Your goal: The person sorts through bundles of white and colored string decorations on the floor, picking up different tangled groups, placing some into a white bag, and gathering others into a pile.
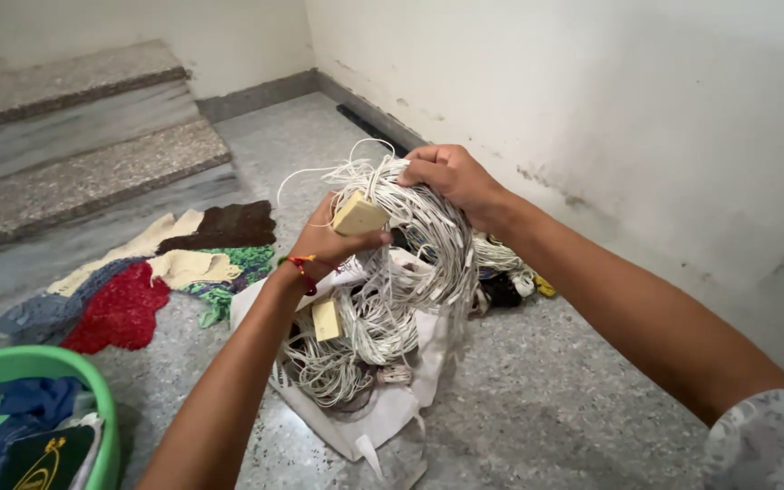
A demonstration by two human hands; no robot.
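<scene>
The left hand (pixel 327 240) pinched a small tan box (pixel 357 216), fingers closed. The right hand (pixel 451 177) gripped the white wire coil (pixel 419 240), lifting it above the white bag (pixel 369 408) so its loops hung free.

both hands — left hand (pixel 327 243), right hand (pixel 451 177) — grip a white wire coil (pixel 428 245) above a bag (pixel 365 413).

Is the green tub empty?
No, the green tub at the lower left holds blue cloth and other folded items.
</scene>
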